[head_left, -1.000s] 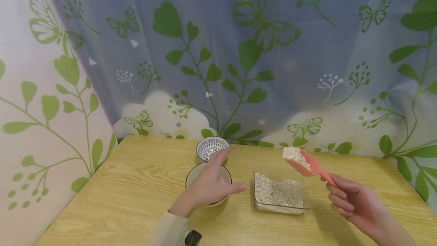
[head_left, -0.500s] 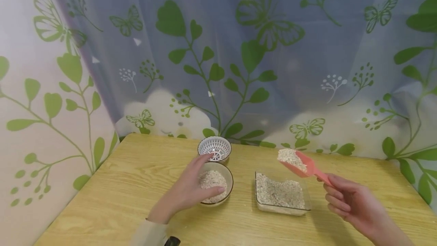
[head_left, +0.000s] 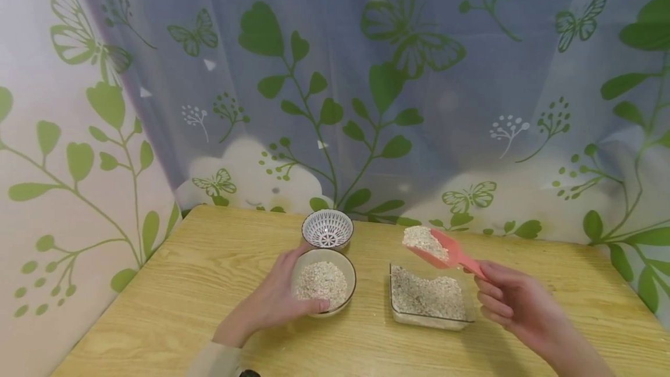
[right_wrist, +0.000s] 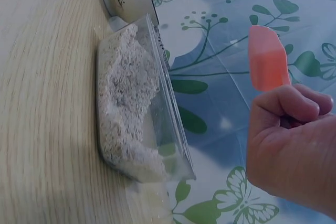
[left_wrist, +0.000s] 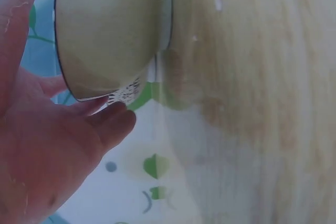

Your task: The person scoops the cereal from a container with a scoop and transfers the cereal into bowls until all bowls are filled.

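In the head view my left hand [head_left: 272, 297] holds the cream bowl [head_left: 309, 262] at its left side, with the thumb over the near rim. Flaky oats [head_left: 323, 284] lie inside this bowl. Seen from the left wrist, the fingers [left_wrist: 113, 124] curve along the bowl's outer wall [left_wrist: 110, 35]. My right hand [head_left: 518, 307] grips the handle of a pink scoop [head_left: 451, 247], raised above the table and heaped with oats [head_left: 425, 241]. Beneath and a little to the left of that hand sits a rectangular glass container [head_left: 429, 320] of oats, hollowed in the middle.
A small bowl with a dark-and-white pattern [head_left: 328, 228] stands just behind the cream bowl, near the table's back edge. The wooden table [head_left: 173, 295] meets a curtain [head_left: 335, 103] with leaf and butterfly prints. A few pale crumbs are scattered on the wood.
My left hand has come down from over the cream bowl to its left side and taken hold of it. The loaded scoop has moved left, over the glass container's back edge.
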Available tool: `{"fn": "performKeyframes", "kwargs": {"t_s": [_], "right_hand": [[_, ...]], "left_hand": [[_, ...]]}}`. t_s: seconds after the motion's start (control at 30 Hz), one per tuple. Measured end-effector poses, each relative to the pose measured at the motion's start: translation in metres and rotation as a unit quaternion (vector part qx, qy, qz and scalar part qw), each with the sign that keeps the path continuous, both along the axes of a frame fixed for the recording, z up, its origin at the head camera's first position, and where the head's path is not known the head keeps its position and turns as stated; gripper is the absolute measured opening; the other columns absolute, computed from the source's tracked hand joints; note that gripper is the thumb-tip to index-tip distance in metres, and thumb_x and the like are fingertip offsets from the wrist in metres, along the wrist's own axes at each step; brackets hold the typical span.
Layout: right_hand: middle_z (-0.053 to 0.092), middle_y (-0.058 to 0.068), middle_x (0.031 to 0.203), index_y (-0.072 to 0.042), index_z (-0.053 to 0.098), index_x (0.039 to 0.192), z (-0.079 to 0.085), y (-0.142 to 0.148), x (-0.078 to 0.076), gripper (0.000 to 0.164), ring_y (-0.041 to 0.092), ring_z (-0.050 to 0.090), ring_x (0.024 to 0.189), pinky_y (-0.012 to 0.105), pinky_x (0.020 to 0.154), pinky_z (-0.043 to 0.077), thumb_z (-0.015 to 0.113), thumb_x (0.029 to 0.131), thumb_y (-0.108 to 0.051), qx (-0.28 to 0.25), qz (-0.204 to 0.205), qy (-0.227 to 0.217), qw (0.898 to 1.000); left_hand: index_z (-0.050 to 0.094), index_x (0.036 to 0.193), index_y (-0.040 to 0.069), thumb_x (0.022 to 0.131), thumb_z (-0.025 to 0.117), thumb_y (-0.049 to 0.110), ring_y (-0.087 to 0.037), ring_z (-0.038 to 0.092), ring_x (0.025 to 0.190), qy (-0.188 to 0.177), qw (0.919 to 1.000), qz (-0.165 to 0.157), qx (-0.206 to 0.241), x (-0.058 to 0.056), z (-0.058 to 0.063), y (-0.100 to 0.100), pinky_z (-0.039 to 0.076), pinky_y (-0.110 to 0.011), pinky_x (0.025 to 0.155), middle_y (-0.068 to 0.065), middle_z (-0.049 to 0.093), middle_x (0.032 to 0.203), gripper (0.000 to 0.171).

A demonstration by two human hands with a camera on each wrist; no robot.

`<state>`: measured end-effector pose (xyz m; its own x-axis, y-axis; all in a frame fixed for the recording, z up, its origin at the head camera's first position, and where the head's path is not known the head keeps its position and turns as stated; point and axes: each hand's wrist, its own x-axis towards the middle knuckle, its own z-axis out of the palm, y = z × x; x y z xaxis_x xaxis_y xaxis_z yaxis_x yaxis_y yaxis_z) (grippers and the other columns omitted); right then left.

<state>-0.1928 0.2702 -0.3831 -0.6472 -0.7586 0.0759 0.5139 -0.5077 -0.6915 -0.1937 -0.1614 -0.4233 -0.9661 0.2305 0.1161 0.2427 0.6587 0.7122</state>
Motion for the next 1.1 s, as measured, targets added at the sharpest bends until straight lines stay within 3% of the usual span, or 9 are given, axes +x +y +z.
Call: {"fn": "performKeyframes", "kwargs": {"t_s": [0.37,0.8,0.93,1.1], "right_hand": [[0.041,-0.004,0.08,-0.007,0.06,0.13,0.008,-0.028,-0.001,0.05,0.015,0.012,0.06,0.023,0.06,0.024,0.013,0.114,-0.018,0.016,-0.003,0.014,1.0],[0.039,-0.006,0.075,-0.011,0.058,0.121,0.008,-0.057,-0.005,0.034,0.011,0.024,0.057,0.023,0.055,0.022,0.026,0.114,-0.019,0.093,-0.05,0.038,0.994],[0.036,-0.007,0.073,-0.013,0.058,0.12,0.007,-0.068,-0.005,0.029,0.009,0.027,0.055,0.026,0.055,0.018,0.031,0.113,-0.022,0.145,-0.076,0.048,0.985],[0.037,-0.007,0.07,-0.013,0.059,0.116,0.009,-0.085,-0.005,0.023,0.006,0.033,0.051,0.027,0.053,0.019,0.04,0.112,-0.024,0.242,-0.135,0.055,0.959]], "left_hand": [[0.02,0.164,0.013,0.067,0.092,0.051,-0.036,0.041,0.144,-0.06,0.9959,-0.009,0.068,-0.006,-0.016,-0.005,0.032,-0.065,0.119,-0.018,0.035,0.161,0.126],[0.016,0.164,0.015,0.062,0.098,0.042,-0.035,0.043,0.143,-0.085,0.9903,-0.028,0.106,-0.011,-0.02,-0.007,0.03,-0.065,0.12,-0.014,0.04,0.159,0.134],[0.016,0.165,0.017,0.061,0.098,0.041,-0.035,0.042,0.144,-0.09,0.9899,-0.03,0.106,-0.011,-0.018,-0.005,0.029,-0.066,0.12,-0.014,0.038,0.16,0.134],[0.016,0.165,0.02,0.061,0.098,0.042,-0.036,0.039,0.146,-0.094,0.9895,-0.03,0.105,-0.01,-0.017,-0.005,0.028,-0.067,0.12,-0.014,0.034,0.163,0.134]]}}
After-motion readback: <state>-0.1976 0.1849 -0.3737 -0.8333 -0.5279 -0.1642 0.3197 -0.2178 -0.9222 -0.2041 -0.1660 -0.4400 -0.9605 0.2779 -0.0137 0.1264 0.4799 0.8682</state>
